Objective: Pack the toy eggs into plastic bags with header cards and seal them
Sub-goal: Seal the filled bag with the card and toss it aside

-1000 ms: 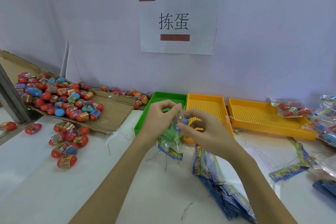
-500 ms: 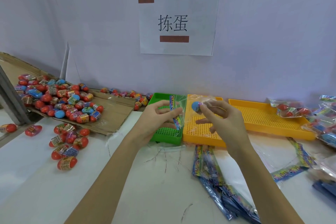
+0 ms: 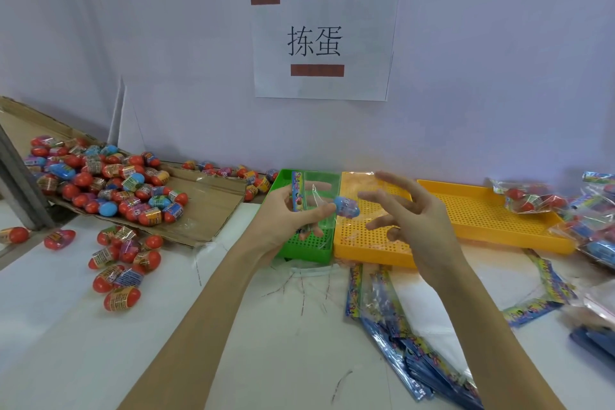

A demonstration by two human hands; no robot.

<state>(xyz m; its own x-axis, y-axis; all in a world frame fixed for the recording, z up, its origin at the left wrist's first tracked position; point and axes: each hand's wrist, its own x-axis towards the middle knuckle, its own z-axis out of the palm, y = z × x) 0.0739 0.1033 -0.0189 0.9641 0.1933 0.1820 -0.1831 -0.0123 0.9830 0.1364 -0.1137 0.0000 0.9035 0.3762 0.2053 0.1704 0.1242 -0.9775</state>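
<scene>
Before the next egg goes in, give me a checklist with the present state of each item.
1. Bag held: ok, left hand pinches it by the header card.
2. Blue egg inside the bag: ok.
3. Right hand free to fetch: ok, fingers spread, holding nothing.
4. Loose eggs available: ok, on the table at left.
5. Bag sealed: cannot tell.

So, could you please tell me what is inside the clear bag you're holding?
One blue toy egg shows through the clear bag, which the left hand grips by its header card. The fingers cover the bag's lower part, so anything more there is hidden.
</scene>
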